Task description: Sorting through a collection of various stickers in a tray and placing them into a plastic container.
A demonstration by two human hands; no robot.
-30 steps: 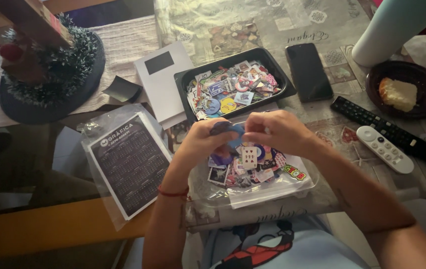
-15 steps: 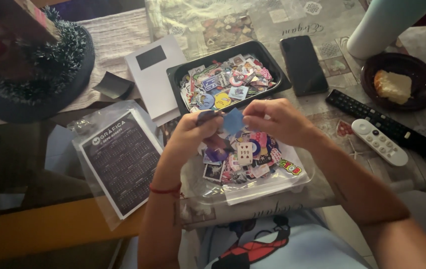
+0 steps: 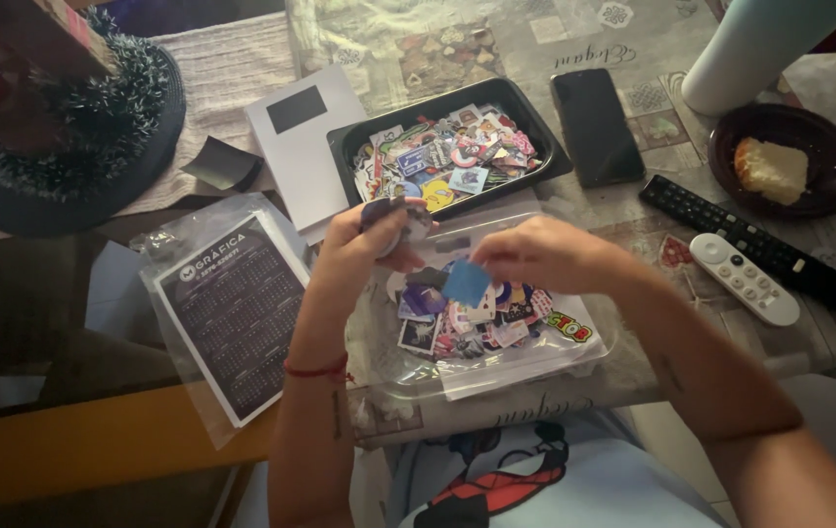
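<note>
Left hand (image 3: pixel 371 240) was raised, fingers curled shut around something small and round, thumb on top; a red string band sat on the wrist. Right hand (image 3: pixel 535 256) was level with it and close beside, fingertips pinched together, pointing left. Both forearms came up from the lower frame, angled inward.

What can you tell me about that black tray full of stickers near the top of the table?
The black tray is a shallow rectangle with rounded corners and a raised rim, plastic by the look of it. It lies flat but turned at a slant on the patterned tablecloth, filled with a loose heap of colourful stickers. A white card lies beside its left end and a dark phone by its right. Neither hand touches it.
</note>
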